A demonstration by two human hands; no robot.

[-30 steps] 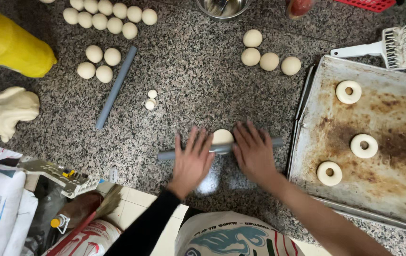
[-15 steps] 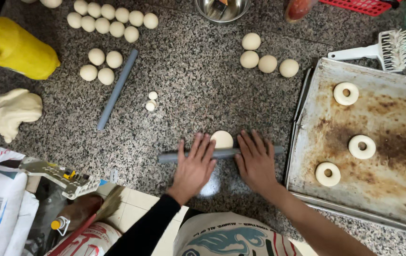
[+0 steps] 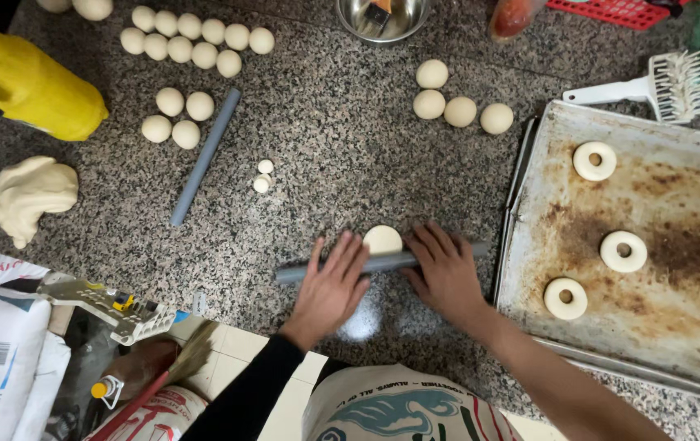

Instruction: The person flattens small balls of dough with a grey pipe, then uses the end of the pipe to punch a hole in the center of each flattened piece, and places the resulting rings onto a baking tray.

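My left hand (image 3: pixel 331 282) and my right hand (image 3: pixel 446 272) press flat, fingers spread, on a grey pipe used as a rolling pin (image 3: pixel 383 263), lying crosswise on the speckled granite counter (image 3: pixel 342 155). A small flattened dough round (image 3: pixel 383 239) lies under the pipe, showing just beyond it between my hands. To the right sits a worn metal baking tray (image 3: pixel 693 318) carrying three ring-shaped dough pieces (image 3: pixel 594 161).
Several dough balls (image 3: pixel 456 110) lie beyond my hands, more at the far left (image 3: pixel 191 49). A second grey pipe (image 3: pixel 205 155), two tiny dough bits (image 3: pixel 263 175), a dough lump (image 3: pixel 31 192), a yellow bag (image 3: pixel 27 82), a steel bowl (image 3: pixel 374 18) and a white spiked roller (image 3: pixel 660 86) surround the work spot.
Both hands and the grey pipe have rolled slightly toward me over the dough round, so more of the dough shows beyond the pipe.
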